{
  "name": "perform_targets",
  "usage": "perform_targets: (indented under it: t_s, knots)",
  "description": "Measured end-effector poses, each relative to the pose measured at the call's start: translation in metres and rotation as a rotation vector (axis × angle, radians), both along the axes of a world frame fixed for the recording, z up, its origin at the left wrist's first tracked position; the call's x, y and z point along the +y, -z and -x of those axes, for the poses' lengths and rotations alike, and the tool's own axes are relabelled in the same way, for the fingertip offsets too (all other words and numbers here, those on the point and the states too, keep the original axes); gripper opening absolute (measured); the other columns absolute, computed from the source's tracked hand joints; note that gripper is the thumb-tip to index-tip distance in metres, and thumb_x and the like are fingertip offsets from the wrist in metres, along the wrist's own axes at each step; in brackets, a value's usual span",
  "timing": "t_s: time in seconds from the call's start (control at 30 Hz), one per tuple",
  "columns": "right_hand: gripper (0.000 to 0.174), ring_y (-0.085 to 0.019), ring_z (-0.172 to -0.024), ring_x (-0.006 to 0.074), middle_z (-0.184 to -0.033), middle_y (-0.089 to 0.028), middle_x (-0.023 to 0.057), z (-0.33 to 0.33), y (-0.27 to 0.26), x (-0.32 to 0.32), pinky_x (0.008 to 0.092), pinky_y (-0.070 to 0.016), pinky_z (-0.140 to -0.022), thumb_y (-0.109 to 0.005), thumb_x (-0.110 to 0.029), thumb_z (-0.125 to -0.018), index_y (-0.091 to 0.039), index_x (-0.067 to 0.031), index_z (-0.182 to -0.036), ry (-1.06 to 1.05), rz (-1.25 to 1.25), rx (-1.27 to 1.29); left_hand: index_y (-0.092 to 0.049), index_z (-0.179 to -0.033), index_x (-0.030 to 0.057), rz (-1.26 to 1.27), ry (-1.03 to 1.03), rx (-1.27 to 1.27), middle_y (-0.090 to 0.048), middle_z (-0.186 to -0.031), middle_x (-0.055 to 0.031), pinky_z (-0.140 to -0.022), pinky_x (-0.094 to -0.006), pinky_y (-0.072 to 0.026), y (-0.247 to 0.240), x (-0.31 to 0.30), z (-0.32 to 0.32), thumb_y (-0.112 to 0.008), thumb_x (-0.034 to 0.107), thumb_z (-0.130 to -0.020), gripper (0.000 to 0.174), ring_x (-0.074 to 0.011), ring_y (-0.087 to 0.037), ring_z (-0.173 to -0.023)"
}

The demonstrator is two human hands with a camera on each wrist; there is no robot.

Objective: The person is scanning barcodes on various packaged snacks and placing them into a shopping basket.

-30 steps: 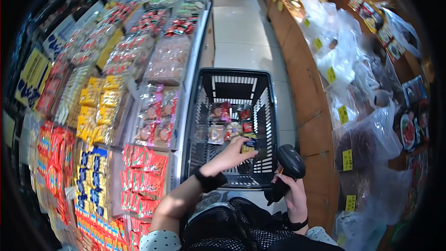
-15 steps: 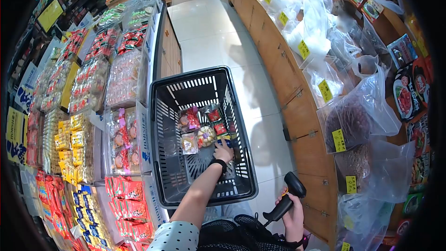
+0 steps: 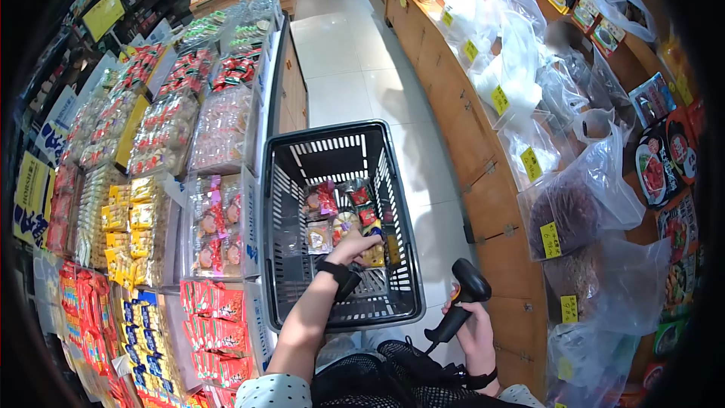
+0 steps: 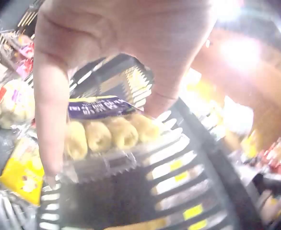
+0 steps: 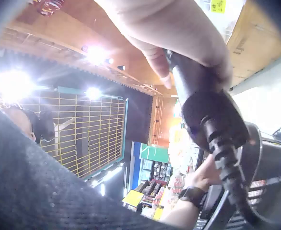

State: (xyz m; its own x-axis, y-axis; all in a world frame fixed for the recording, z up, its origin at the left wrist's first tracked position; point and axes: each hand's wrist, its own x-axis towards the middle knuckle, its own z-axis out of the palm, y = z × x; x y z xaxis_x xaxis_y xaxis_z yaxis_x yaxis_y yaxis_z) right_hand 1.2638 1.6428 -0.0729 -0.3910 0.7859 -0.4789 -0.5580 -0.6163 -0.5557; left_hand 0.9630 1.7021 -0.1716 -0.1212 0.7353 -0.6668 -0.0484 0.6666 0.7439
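Observation:
My left hand [image 3: 351, 248] reaches down into a black shopping basket [image 3: 353, 322]. Thumb and fingers straddle a clear packet of pale finger-shaped snack rolls [image 4: 99, 136] and grip it by its sides. A dark blue label [image 4: 99, 107] with yellow edging runs along the packet's top. Around it in the basket lie a round snack pack [image 3: 345, 223], a square pack [image 3: 319, 236], a pink-and-red pack [image 3: 321, 198] and small red packs [image 3: 367, 216]. Outside the basket, to its right, my right hand [image 3: 473, 331] grips a black barcode scanner [image 3: 471, 281] by its handle, cable [image 5: 222, 148] hanging from the end.
Tilted display bins of packaged snacks [image 3: 215, 310] line the left, close beside the basket. A wooden cabinet [image 3: 445, 121] runs along the right, topped by goods in clear plastic bags [image 3: 563, 211] with yellow price tags. A tiled aisle [image 3: 340, 38] stretches ahead between them.
My left hand went deeper into the basket onto the blue-labelled packet, then drew slightly back and turned with it. The head view swung and shifted. My right hand keeps holding the scanner.

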Motion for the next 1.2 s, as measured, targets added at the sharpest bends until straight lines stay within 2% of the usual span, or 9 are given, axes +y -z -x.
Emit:
perform_targets:
  t_s: [0.1,0.17,0.37,0.53,0.7,0.9,0.97,1.1,1.2]
  knots:
    - [0.054,-0.054,-0.095,0.0227,-0.112,-0.051,0.0141,0.024,-0.031,-0.003,0.034,-0.0425,-0.089,-0.047,-0.001,-0.073,-0.036,0.0052,-0.126,-0.177,-0.237,-0.134,-0.017,-0.133,0.0047,-0.397,-0.114,-0.518,-0.054,-0.112,-0.0212,-0.078,-0.0373,-0.0528,-0.066,-0.042,0.012,-0.057,0.007,-0.079,0.067,-0.0288,-0.059,-0.1]
    - [0.058,-0.054,-0.102,0.0245,-0.121,-0.048,0.018,0.038,-0.046,-0.006,0.0355,-0.0416,-0.093,-0.05,-0.002,-0.073,-0.034,0.0067,-0.128,-0.263,-0.274,-0.12,-0.023,-0.134,0.0043,-0.58,-0.165,-0.748,-0.047,-0.123,-0.0231,-0.101,-0.0405,-0.0352,-0.097,-0.077,0.016,-0.053,-0.004,-0.075,0.067,-0.0323,-0.047,-0.117]
    - [0.052,-0.061,-0.086,0.0246,-0.108,-0.056,0.0209,0.068,-0.05,-0.023,0.0384,-0.0466,-0.087,-0.058,-0.019,-0.08,-0.04,0.0077,-0.121,-0.833,-0.298,0.277,-0.033,-0.128,0.0093,-0.885,-0.429,-0.595,-0.038,-0.133,-0.0116,-0.102,-0.0414,-0.0329,-0.126,-0.18,0.01,-0.066,-0.016,-0.058,0.082,-0.0272,-0.037,-0.125]
    - [0.055,-0.06,-0.06,0.0227,-0.09,-0.055,0.0195,0.108,-0.07,-0.051,0.0243,-0.0465,-0.042,-0.052,-0.036,-0.085,-0.04,0.0112,-0.112,-0.941,-0.324,0.191,-0.039,-0.118,0.0096,-1.047,-0.466,-0.393,-0.036,-0.135,-0.0142,-0.102,-0.0384,-0.0333,-0.133,-0.234,0.021,-0.066,-0.017,-0.061,0.068,-0.0249,-0.034,-0.127]
    - [0.046,-0.053,-0.055,0.0164,-0.093,-0.054,0.0168,0.125,-0.063,-0.065,0.0249,-0.0458,-0.046,-0.048,-0.032,-0.089,-0.039,0.004,-0.115,-1.058,-0.334,0.118,-0.04,-0.118,0.0072,-1.064,-0.459,-0.163,-0.04,-0.133,-0.0135,-0.102,-0.0349,-0.0325,-0.146,-0.28,0.026,-0.071,-0.009,-0.064,0.064,-0.0229,-0.036,-0.126]
    - [0.043,-0.053,-0.049,0.0167,-0.066,-0.055,0.0164,0.133,-0.06,-0.083,0.0244,-0.0434,-0.043,-0.043,-0.036,-0.09,-0.043,0.0017,-0.111,-1.041,-0.408,-0.03,-0.029,-0.132,0.0009,-0.86,-0.696,0.28,-0.048,-0.124,-0.0077,-0.099,-0.0304,-0.0361,-0.16,-0.363,0.048,-0.073,-0.002,-0.068,0.078,-0.0166,-0.047,-0.113]
    - [0.045,-0.053,-0.049,0.0167,-0.066,-0.056,0.017,0.135,-0.054,-0.083,0.0246,-0.0435,-0.043,-0.042,-0.037,-0.09,-0.044,0.0035,-0.11,-1.052,-0.425,-0.007,-0.034,-0.128,0.0027,-0.788,-0.955,0.134,-0.053,-0.106,-0.0042,-0.084,-0.0257,-0.0449,-0.163,-0.406,0.055,-0.072,-0.006,-0.066,0.073,-0.0125,-0.053,-0.091]
    - [0.047,-0.053,-0.048,0.0169,-0.066,-0.056,0.0176,0.132,-0.048,-0.086,0.0243,-0.0432,-0.042,-0.041,-0.038,-0.09,-0.044,0.0042,-0.11,-1.032,-0.442,0.002,-0.04,-0.124,-0.002,-0.609,-1.667,0.585,-0.053,-0.085,-0.0003,-0.057,-0.019,-0.0419,-0.179,-0.482,0.054,-0.067,0.007,-0.076,0.056,-0.0068,-0.049,-0.066]
    - [0.049,-0.05,-0.043,0.0157,-0.062,-0.056,0.0154,0.134,-0.049,-0.092,0.0231,-0.0405,-0.04,-0.039,-0.04,-0.09,-0.045,0.0048,-0.109,-0.973,-0.475,-0.06,-0.036,-0.126,-0.0097,0.209,-1.694,1.239,-0.057,-0.099,-0.0188,-0.08,-0.0355,-0.0437,-0.16,-0.531,0.059,-0.064,0.023,-0.079,0.064,-0.0301,-0.056,-0.086]
